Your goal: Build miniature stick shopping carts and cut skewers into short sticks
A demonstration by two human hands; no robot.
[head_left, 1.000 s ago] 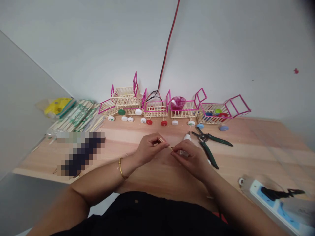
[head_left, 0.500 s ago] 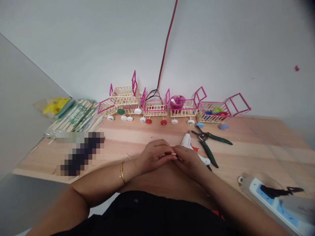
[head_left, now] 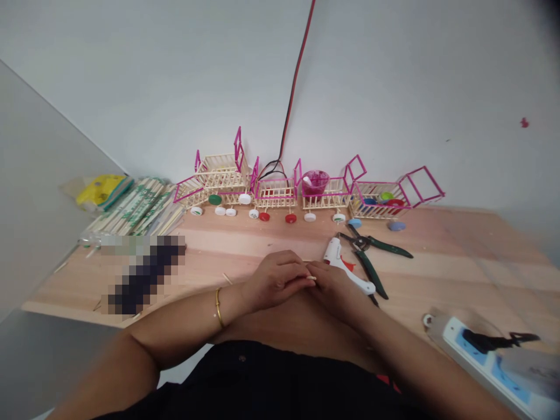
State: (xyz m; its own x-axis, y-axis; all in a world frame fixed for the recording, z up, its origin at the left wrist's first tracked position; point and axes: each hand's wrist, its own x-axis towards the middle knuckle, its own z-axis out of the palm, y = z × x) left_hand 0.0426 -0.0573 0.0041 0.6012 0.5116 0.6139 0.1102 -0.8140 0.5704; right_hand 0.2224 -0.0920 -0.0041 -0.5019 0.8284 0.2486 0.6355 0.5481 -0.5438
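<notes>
Both hands meet at the near edge of the tabletop (head_left: 245, 242): the left hand (head_left: 276, 280) and right hand (head_left: 335, 287) are curled nearly closed, fingertips pinched together on 1 thin wooden stick (head_left: 310, 277) — only its pale tip shows between them. Such a stick looks light, stiff and easy to snap, so a pinch near the ends with gentle pressure seems wise. Just beyond the right hand lie a white glue gun (head_left: 341, 263) and green-handled pliers (head_left: 371, 259); stick-built carts (head_left: 280, 189) line the wall.
</notes>
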